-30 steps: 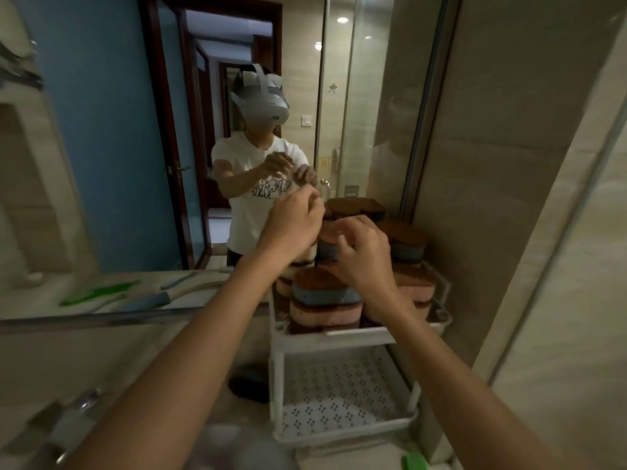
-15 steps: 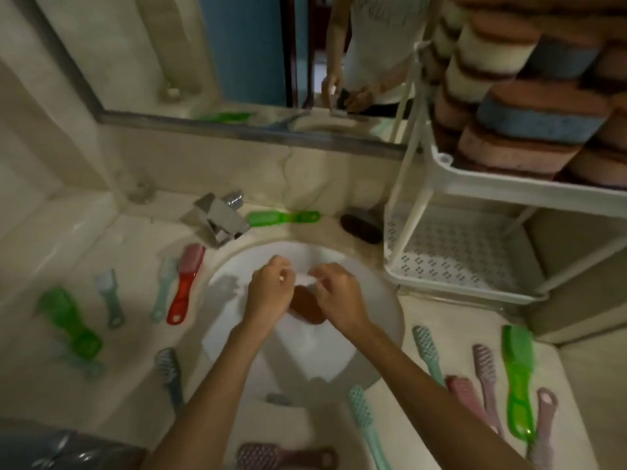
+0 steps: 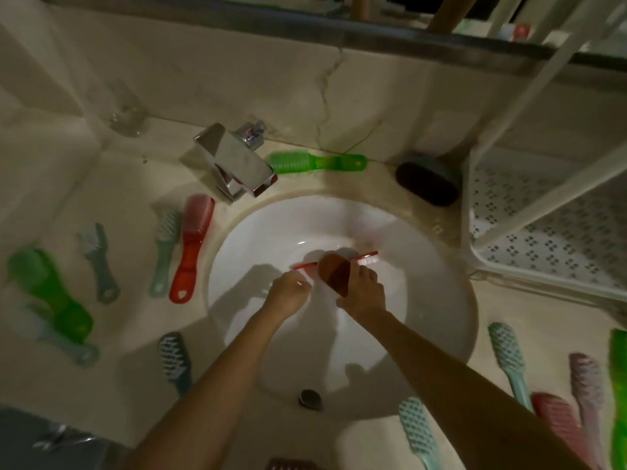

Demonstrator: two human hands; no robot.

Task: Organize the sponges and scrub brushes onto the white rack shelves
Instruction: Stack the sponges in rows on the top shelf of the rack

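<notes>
The right hand (image 3: pixel 362 295) grips a brown rounded sponge (image 3: pixel 335 275) low in the white round sink basin (image 3: pixel 424 300); the left hand (image 3: pixel 288 295) curls its fingertips near a thin red brush handle (image 3: pixel 368 255), whether pinching it I cannot tell; the sponge should be light, soft, perhaps wet, best squeezed across its sides; a red plastic scrub brush (image 3: pixel 190 256) lies on the counter, the white perforated rack shelf (image 3: pixel 559 252) stands to the right; half a second earlier both hands sat closer round the sponge, the red handle unseen.
</notes>
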